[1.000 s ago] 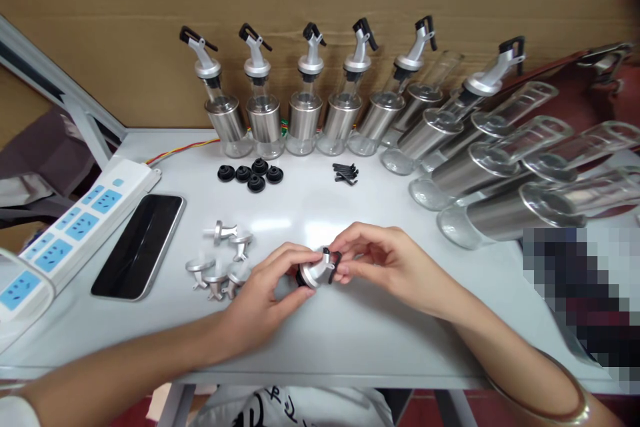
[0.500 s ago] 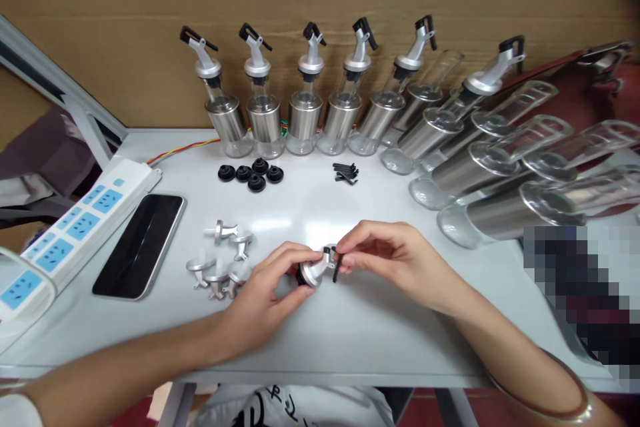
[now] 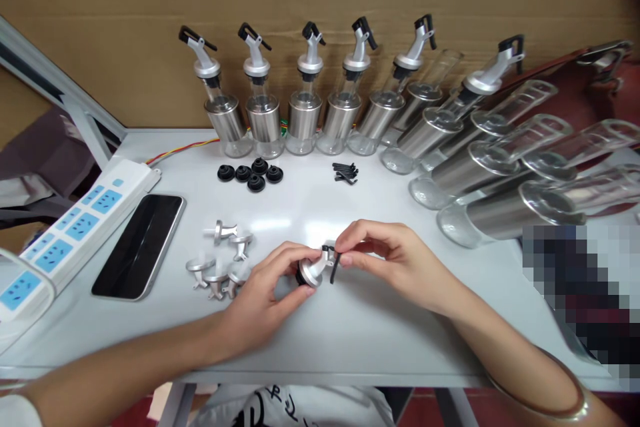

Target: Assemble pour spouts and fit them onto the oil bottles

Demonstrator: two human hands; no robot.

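My left hand (image 3: 280, 287) is closed around the base of a silver pourer spout (image 3: 315, 271) with a black stopper, tilted to the right just above the table. Between the thumb and forefinger of my right hand (image 3: 385, 257) is a small black lever (image 3: 335, 267), held against the spout's tip. Whether the lever is hooked into the spout, I cannot tell. Several loose silver spouts (image 3: 199, 271) lie left of my left hand. Farther back are several black rubber stoppers (image 3: 256, 183) and a small pile of black levers (image 3: 345, 172).
Along the back stand several glass-and-steel bottles (image 3: 305, 115) with spouts fitted. Open-necked bottles (image 3: 520, 203) crowd the right side. On the left lie a phone (image 3: 139, 247) and a white power strip (image 3: 75, 233). A brown bag (image 3: 600, 90) sits behind the bottles.
My right hand has shifted very slightly left with the black lever, whose lower end has swung a little toward the spout. My left hand keeps its hold.
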